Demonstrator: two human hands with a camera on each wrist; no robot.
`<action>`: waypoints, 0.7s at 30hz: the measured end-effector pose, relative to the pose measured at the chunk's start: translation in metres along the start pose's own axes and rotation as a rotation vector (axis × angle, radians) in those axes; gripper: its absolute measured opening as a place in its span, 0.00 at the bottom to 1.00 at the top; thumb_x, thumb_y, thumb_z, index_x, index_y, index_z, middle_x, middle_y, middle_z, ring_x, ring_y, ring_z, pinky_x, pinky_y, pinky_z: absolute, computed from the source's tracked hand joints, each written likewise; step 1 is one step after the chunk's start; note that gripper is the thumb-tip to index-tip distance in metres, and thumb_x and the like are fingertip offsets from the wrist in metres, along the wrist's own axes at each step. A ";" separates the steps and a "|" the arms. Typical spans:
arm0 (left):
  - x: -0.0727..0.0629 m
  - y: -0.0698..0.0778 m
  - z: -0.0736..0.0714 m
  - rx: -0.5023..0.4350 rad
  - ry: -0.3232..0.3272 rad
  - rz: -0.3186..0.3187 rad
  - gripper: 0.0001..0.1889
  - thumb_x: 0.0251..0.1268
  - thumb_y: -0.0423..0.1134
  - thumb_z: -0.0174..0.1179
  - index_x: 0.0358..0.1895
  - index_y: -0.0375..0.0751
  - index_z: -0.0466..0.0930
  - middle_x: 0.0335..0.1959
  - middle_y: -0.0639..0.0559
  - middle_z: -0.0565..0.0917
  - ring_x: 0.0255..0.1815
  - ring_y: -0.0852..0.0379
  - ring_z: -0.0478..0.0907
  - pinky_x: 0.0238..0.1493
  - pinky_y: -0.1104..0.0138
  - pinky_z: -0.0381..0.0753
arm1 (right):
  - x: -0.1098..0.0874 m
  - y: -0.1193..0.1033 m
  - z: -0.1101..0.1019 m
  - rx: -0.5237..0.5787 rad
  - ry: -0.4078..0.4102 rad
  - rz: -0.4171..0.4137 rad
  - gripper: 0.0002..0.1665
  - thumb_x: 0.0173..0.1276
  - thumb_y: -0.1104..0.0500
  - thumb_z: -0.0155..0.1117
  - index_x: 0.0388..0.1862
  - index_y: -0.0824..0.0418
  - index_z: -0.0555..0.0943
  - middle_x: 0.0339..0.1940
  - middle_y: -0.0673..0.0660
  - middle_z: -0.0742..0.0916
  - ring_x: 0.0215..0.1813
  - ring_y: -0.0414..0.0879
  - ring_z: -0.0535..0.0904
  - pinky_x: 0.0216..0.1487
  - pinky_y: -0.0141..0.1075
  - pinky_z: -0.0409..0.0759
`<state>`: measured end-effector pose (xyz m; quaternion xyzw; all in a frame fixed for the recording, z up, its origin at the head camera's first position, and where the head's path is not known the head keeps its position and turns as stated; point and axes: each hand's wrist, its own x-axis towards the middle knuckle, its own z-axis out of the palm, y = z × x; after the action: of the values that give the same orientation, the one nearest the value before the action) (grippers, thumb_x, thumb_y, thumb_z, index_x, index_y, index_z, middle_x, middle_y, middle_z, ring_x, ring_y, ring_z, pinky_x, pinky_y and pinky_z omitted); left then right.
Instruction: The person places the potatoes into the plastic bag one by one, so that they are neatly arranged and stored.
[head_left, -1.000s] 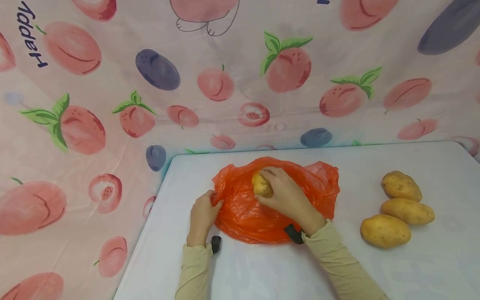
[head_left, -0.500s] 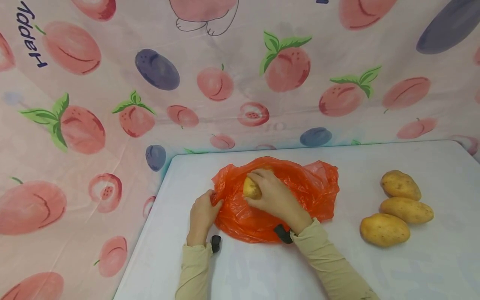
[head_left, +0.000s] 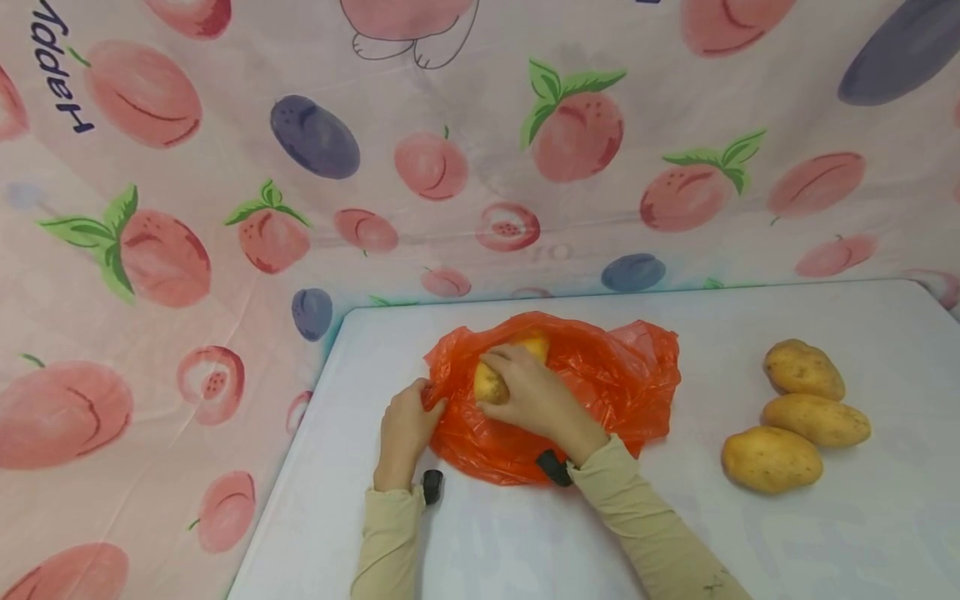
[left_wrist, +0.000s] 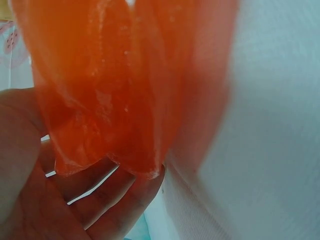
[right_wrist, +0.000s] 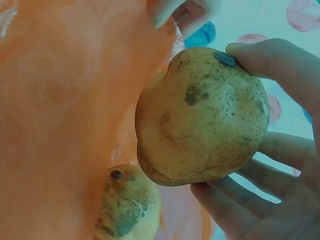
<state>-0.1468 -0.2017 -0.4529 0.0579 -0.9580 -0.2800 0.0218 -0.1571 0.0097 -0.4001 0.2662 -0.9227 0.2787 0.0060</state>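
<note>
An orange-red plastic bag [head_left: 618, 371] lies spread on the white table with its mouth facing up. My left hand [head_left: 405, 425] grips its left edge; in the left wrist view the thin film [left_wrist: 115, 90] passes between thumb and fingers. My right hand [head_left: 536, 396] holds a yellow potato [head_left: 491, 385] inside the bag's mouth. The right wrist view shows that potato [right_wrist: 202, 117] pinched between thumb and fingertips, with dark spots on its skin. Another potato [right_wrist: 129, 205] lies in the bag just beyond it, partly hidden by the right hand in the head view.
Three potatoes, a rear one [head_left: 804, 371], a middle one [head_left: 816, 421] and a front one [head_left: 772, 461], lie close together on the table [head_left: 885, 517] at the right. A fruit-print cloth [head_left: 465, 225] hangs behind and to the left.
My right hand has moved left across the bag with the potato, uncovering part of the other potato in the bag. The left hand stays at the bag's left edge.
</note>
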 end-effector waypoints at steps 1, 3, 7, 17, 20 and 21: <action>0.000 0.000 0.000 -0.002 -0.002 0.001 0.21 0.65 0.42 0.65 0.58 0.35 0.79 0.51 0.40 0.85 0.47 0.44 0.83 0.51 0.51 0.83 | 0.001 0.000 0.001 -0.001 -0.002 -0.004 0.39 0.59 0.46 0.75 0.66 0.63 0.76 0.66 0.59 0.78 0.68 0.55 0.72 0.67 0.48 0.74; 0.000 0.001 -0.001 -0.005 -0.006 0.000 0.21 0.66 0.41 0.65 0.58 0.35 0.79 0.50 0.40 0.85 0.46 0.45 0.83 0.51 0.52 0.83 | 0.002 0.001 0.003 0.000 -0.004 -0.013 0.39 0.59 0.47 0.75 0.66 0.63 0.76 0.66 0.59 0.78 0.68 0.55 0.72 0.68 0.48 0.74; -0.001 0.002 -0.001 -0.005 -0.013 -0.005 0.20 0.66 0.41 0.65 0.58 0.35 0.79 0.50 0.40 0.85 0.44 0.46 0.82 0.50 0.52 0.83 | 0.005 0.001 0.008 0.007 -0.006 -0.030 0.39 0.59 0.48 0.75 0.65 0.64 0.76 0.65 0.60 0.78 0.67 0.55 0.72 0.68 0.48 0.73; -0.001 0.001 -0.001 0.001 -0.010 0.000 0.21 0.66 0.41 0.65 0.58 0.35 0.79 0.49 0.40 0.86 0.43 0.46 0.82 0.49 0.52 0.83 | 0.011 0.002 0.019 0.013 0.001 -0.065 0.38 0.59 0.48 0.75 0.65 0.65 0.77 0.64 0.61 0.80 0.66 0.55 0.74 0.69 0.47 0.72; -0.001 0.000 -0.001 0.004 -0.012 0.000 0.20 0.66 0.42 0.65 0.57 0.35 0.79 0.49 0.40 0.86 0.43 0.46 0.82 0.49 0.52 0.83 | 0.013 0.002 0.022 0.011 0.001 -0.067 0.38 0.60 0.48 0.75 0.65 0.65 0.77 0.64 0.61 0.79 0.66 0.55 0.74 0.69 0.47 0.72; 0.000 0.000 -0.001 0.005 -0.011 0.001 0.20 0.66 0.42 0.65 0.57 0.35 0.79 0.49 0.40 0.86 0.42 0.46 0.82 0.48 0.52 0.83 | 0.013 0.002 0.023 0.008 0.004 -0.070 0.38 0.60 0.48 0.75 0.65 0.65 0.77 0.64 0.61 0.80 0.66 0.55 0.74 0.69 0.48 0.72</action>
<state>-0.1463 -0.2016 -0.4523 0.0559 -0.9589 -0.2777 0.0167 -0.1664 -0.0074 -0.4188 0.2978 -0.9118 0.2823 0.0164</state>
